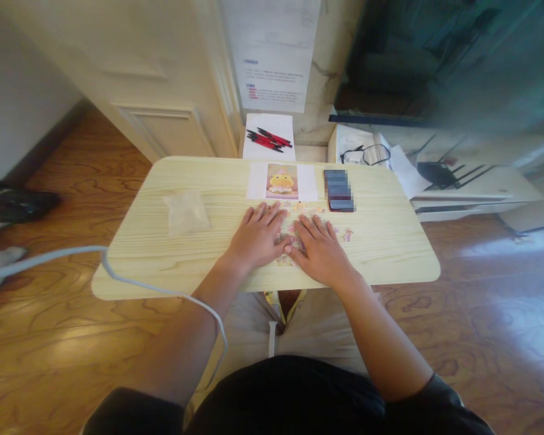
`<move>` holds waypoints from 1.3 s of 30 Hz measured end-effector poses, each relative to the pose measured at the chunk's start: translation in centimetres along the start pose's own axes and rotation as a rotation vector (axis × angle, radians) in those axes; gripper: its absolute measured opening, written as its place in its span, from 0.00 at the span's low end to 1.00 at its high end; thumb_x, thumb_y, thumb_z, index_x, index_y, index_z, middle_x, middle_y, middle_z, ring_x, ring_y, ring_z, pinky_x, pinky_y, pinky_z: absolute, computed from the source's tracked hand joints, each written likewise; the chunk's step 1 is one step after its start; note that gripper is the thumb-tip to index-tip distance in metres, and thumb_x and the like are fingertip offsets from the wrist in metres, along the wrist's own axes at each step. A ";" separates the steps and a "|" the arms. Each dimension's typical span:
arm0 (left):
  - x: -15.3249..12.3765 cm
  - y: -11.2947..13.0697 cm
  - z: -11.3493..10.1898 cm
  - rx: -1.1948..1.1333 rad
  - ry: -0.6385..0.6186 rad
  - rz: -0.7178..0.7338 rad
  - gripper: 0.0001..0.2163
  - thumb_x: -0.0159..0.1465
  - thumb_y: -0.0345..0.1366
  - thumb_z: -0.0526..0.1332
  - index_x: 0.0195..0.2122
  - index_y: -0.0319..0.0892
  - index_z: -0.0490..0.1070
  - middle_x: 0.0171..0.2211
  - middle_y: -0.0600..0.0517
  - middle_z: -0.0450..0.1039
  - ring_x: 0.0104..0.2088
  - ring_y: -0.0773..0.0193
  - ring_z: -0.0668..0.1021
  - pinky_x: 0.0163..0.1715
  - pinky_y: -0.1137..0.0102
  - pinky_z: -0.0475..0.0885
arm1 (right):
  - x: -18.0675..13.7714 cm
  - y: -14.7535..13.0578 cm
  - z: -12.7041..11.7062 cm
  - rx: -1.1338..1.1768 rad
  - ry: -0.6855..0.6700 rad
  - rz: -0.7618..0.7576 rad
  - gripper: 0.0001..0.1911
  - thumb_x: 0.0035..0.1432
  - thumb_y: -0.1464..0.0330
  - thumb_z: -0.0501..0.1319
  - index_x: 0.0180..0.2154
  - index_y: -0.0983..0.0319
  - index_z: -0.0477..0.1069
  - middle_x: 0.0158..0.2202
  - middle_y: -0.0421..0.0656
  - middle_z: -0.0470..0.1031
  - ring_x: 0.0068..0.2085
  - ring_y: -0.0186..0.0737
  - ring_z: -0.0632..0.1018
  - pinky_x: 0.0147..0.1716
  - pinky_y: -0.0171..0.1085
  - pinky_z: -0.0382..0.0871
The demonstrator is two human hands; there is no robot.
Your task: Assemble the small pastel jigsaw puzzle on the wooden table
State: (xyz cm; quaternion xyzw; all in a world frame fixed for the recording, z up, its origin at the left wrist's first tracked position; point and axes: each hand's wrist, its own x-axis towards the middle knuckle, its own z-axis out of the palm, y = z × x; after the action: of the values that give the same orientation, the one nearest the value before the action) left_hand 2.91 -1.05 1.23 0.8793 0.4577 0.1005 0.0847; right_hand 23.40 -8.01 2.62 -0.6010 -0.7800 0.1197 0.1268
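Note:
Small, colourful jigsaw-like pieces (347, 234) lie scattered on the pale wooden table (140, 260), many of them partly hidden under my hands. My left hand (257, 235) rests flat on the left side of the pieces, fingers stretched out. Over their right side lies my right hand (320, 249), palm down with its fingers spread. The two thumbs nearly meet in the middle. Just beyond my fingertips is a white sheet with a printed picture (281, 181) of a yellow cartoon figure.
A phone (339, 190) lies at the table's back right, and a clear plastic bag (187, 212) at the left. Red pens (269, 140) sit on white paper behind the table. A pale cable (145, 286) crosses the front left edge and my left forearm.

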 end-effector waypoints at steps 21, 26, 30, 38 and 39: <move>-2.0 -0.9 -0.5 -0.017 0.145 -0.022 0.26 0.74 0.50 0.56 0.69 0.45 0.67 0.72 0.44 0.64 0.72 0.45 0.66 0.72 0.47 0.59 | 1.4 0.8 0.0 0.004 0.074 0.021 0.35 0.74 0.48 0.54 0.72 0.61 0.62 0.75 0.53 0.60 0.76 0.65 0.56 0.73 0.65 0.47; -2.4 -0.1 -0.5 -0.075 0.257 0.023 0.21 0.72 0.44 0.58 0.64 0.44 0.72 0.68 0.43 0.70 0.68 0.45 0.70 0.69 0.48 0.63 | 2.5 2.9 -0.6 0.005 0.284 0.095 0.23 0.74 0.65 0.53 0.62 0.66 0.74 0.61 0.57 0.75 0.62 0.57 0.73 0.66 0.53 0.64; -2.5 0.2 -0.4 -0.106 0.289 0.084 0.17 0.71 0.43 0.60 0.56 0.44 0.77 0.60 0.45 0.76 0.61 0.46 0.75 0.63 0.49 0.67 | 4.2 3.7 -0.8 -0.050 0.279 0.183 0.18 0.71 0.69 0.55 0.53 0.65 0.80 0.50 0.56 0.78 0.53 0.56 0.76 0.59 0.50 0.69; -2.6 0.5 -0.4 -0.108 0.244 0.179 0.16 0.69 0.43 0.61 0.54 0.46 0.80 0.59 0.45 0.77 0.59 0.47 0.75 0.61 0.49 0.67 | 6.6 2.5 -0.4 -0.110 0.213 0.309 0.14 0.71 0.67 0.57 0.48 0.65 0.80 0.48 0.57 0.77 0.51 0.56 0.77 0.55 0.47 0.68; -2.6 0.6 -0.4 -0.109 0.237 0.181 0.16 0.69 0.43 0.61 0.54 0.46 0.79 0.59 0.44 0.76 0.60 0.47 0.75 0.61 0.49 0.67 | 6.7 2.5 -0.4 -0.106 0.215 0.315 0.14 0.70 0.68 0.57 0.48 0.65 0.79 0.49 0.57 0.77 0.52 0.55 0.76 0.55 0.47 0.67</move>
State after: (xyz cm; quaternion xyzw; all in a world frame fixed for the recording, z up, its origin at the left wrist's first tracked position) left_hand 1.79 -3.51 1.44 0.8931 0.3772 0.2357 0.0683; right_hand 24.13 -0.89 2.54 -0.7306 -0.6636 0.0322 0.1573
